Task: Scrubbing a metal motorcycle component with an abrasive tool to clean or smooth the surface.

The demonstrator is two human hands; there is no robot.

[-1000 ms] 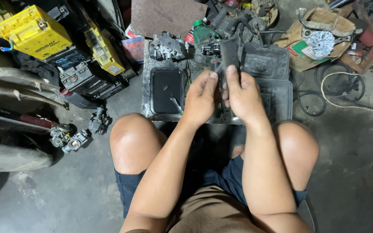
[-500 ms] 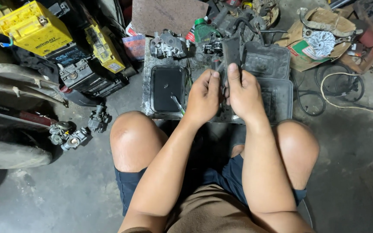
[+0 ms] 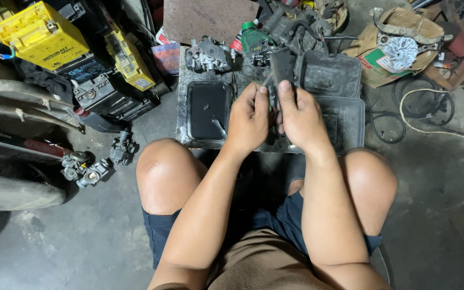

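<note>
Head view, looking down at a person squatting on a grey concrete floor, bare knees apart, forearms reaching forward. Both hands meet over a low metal tray set on the floor just beyond the knees. The right hand has its fingers closed around a flat, dark, oblong part, held upright so its top rises above the thumb. The left hand is just beside it, touching it, with fingers pinched together at the part's lower left edge; what they pinch is too small to tell.

In the tray, left of the hands, lies a black rectangular pan with a small metal tool in it. Right of the hands sit two dark grey plastic covers, one behind the other. At the tray's far edge rests a silver carburettor, with a green bottle near it.

Well left of the tray stand yellow batteries. Two more small carburettors lie on the floor near the left knee. Far right of the tray, a coiled cable lies by a cardboard piece.
</note>
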